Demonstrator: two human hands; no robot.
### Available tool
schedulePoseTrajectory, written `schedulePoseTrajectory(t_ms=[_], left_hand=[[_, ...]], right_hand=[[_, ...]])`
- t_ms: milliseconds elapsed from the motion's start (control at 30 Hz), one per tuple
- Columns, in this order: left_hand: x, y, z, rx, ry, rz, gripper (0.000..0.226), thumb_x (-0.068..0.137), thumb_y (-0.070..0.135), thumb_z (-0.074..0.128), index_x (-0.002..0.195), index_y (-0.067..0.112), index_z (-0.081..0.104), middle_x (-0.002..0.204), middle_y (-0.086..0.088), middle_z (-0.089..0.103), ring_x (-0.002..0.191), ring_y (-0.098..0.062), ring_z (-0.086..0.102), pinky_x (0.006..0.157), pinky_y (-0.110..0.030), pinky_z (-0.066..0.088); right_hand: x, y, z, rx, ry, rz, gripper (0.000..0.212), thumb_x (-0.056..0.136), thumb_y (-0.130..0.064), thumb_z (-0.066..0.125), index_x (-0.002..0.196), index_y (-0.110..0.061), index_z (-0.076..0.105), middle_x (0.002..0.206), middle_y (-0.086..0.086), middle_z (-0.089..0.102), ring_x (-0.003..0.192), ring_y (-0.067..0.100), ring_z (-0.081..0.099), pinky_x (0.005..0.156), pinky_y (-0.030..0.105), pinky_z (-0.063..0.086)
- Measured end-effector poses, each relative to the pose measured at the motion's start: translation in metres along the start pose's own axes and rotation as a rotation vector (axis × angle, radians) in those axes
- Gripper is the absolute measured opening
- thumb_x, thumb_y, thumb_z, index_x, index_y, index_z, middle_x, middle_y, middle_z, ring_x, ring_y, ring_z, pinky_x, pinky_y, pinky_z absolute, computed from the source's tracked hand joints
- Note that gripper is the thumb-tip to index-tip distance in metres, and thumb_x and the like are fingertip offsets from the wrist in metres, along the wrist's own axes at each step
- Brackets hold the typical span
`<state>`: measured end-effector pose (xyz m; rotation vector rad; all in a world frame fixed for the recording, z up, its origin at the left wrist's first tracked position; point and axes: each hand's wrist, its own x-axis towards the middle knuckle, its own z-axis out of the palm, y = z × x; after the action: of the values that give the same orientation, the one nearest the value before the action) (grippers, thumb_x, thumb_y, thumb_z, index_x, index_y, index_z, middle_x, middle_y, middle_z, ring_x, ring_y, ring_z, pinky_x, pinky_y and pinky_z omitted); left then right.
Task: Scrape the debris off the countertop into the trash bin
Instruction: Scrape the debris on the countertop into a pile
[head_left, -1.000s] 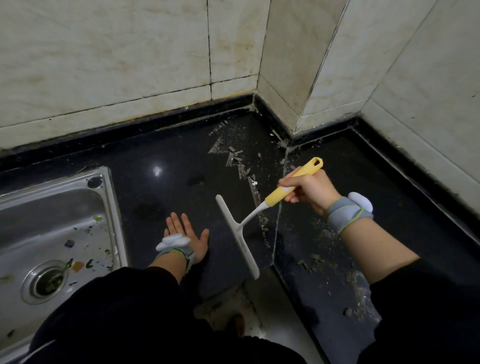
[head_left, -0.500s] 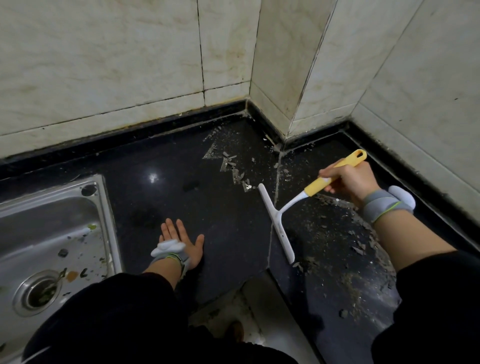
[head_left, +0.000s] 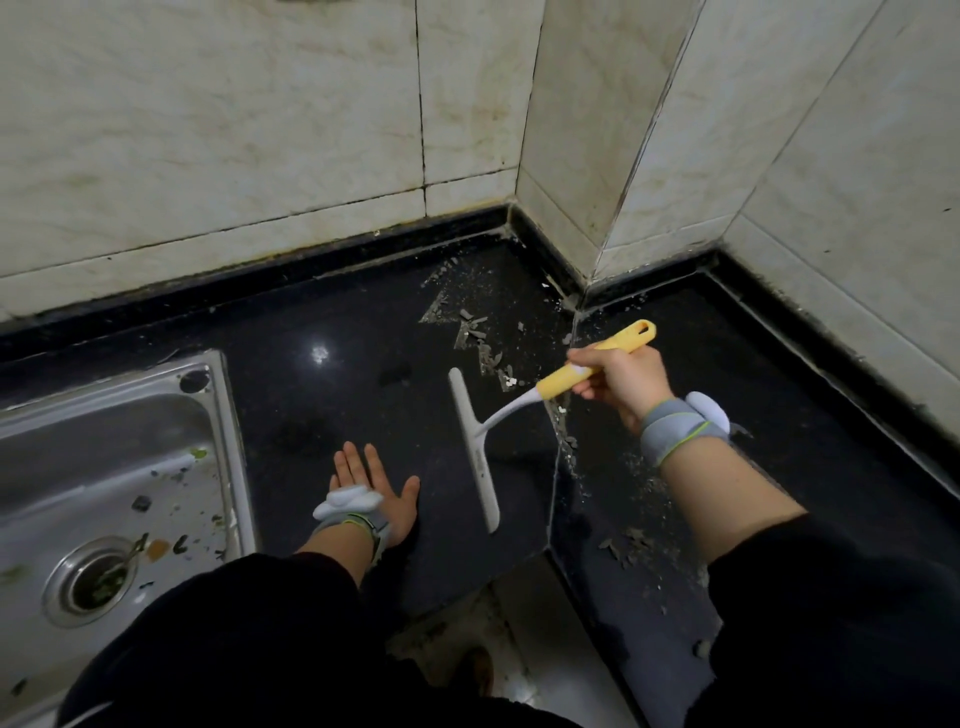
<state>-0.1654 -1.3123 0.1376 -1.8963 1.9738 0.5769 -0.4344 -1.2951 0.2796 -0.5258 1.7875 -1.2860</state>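
Mo: Leftward is where the scraper (head_left: 475, 452) is ending up. Half a second ago its blade was lying along the seam (head_left: 558, 467), and now it is sitting wholly left of it, at frame centre.

Jo: And the debris (head_left: 483, 338)?

Mo: It is trailing from just right of the blade's upper end up towards the corner (head_left: 571, 301). More is lying at lower right, beside the right forearm. No bin is showing.

Jo: How is it going to handle?

Mo: I'm judging it as dry flakes and grit: light, loose, and likely to scatter under a fast stroke, so slow sweeps are looking wiser. The scraper is looking like light, stiff plastic, and the yellow handle (head_left: 558, 383) is the place to be holding it.

Jo: Who is holding it?

Mo: The right hand (head_left: 621, 382) is wrapping its fingers round that handle. I'm not managing to tell whether the blade is touching the countertop (head_left: 322, 415).

Jo: The left hand (head_left: 371, 483)?

Mo: It is resting flat on the countertop, fingers straight and gripping nothing, between the blade and the sink (head_left: 130, 382) at left.
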Motion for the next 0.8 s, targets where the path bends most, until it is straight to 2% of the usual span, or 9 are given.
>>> schedulePoseTrajectory(t_ms=[167,300,400,500,633,700,800], left_hand=[[0.002,-0.001,-0.001,0.001,-0.014,0.001,0.082,0.096,0.059,0.015,0.15,0.007,-0.017,0.155,-0.018,-0.026,0.145,-0.031,-0.019,0.118,-0.041,-0.006],[-0.001,0.0,-0.002,0.024,0.005,0.007,0.081,0.097,0.059,0.014,0.15,0.007,-0.017,0.155,-0.018,-0.025,0.146,-0.031,-0.018,0.119,-0.041,-0.006],[0.001,-0.002,-0.002,0.04,0.021,0.027,0.081,0.096,0.06,0.014,0.15,0.009,-0.018,0.155,-0.017,-0.027,0.145,-0.03,-0.02,0.119,-0.04,-0.006],[0.007,-0.007,-0.003,0.04,0.041,0.075,0.083,0.096,0.062,0.017,0.15,0.011,-0.019,0.155,-0.015,-0.029,0.145,-0.028,-0.023,0.119,-0.039,-0.008],[0.021,-0.012,-0.01,0.04,0.044,0.135,0.086,0.094,0.065,0.019,0.15,0.012,-0.019,0.155,-0.012,-0.029,0.145,-0.025,-0.024,0.12,-0.038,-0.008],[0.03,-0.014,-0.015,0.035,0.041,0.143,0.086,0.094,0.064,0.02,0.15,0.012,-0.018,0.155,-0.011,-0.029,0.145,-0.025,-0.024,0.12,-0.038,-0.008],[0.042,-0.014,-0.023,0.043,0.03,0.152,0.088,0.093,0.067,0.02,0.15,0.013,-0.019,0.155,-0.011,-0.03,0.144,-0.025,-0.025,0.12,-0.039,-0.009]], right_hand=[[0.014,-0.012,-0.042,0.019,0.228,-0.04,0.017,0.075,-0.003,0.072,0.086,0.009,0.066,0.067,0.019,0.063,0.039,0.017,0.056,0.04,0.021,0.046],[0.021,-0.017,-0.057,0.03,0.3,-0.072,0.01,0.073,-0.007,0.072,0.073,0.001,0.065,0.07,0.02,0.064,0.041,0.018,0.057,0.043,0.025,0.047],[0.024,-0.019,-0.043,0.107,0.253,-0.07,0.011,0.074,-0.007,0.072,0.077,0.002,0.066,0.072,0.019,0.065,0.043,0.018,0.057,0.042,0.024,0.045],[0.031,-0.022,-0.006,0.138,0.142,-0.055,0.021,0.075,-0.005,0.071,0.089,0.01,0.066,0.076,0.022,0.066,0.043,0.018,0.056,0.041,0.022,0.044],[0.04,-0.023,0.048,0.094,0.036,-0.024,0.011,0.074,-0.007,0.073,0.079,0.002,0.067,0.076,0.022,0.067,0.044,0.02,0.056,0.041,0.022,0.043],[0.047,-0.023,0.065,0.062,0.039,0.002,0.01,0.073,-0.008,0.074,0.075,-0.002,0.066,0.072,0.021,0.066,0.045,0.021,0.057,0.043,0.024,0.044],[0.057,-0.025,0.064,0.06,0.113,0.039,0.013,0.073,-0.006,0.073,0.077,0.004,0.067,0.07,0.021,0.066,0.043,0.02,0.057,0.042,0.024,0.045]])
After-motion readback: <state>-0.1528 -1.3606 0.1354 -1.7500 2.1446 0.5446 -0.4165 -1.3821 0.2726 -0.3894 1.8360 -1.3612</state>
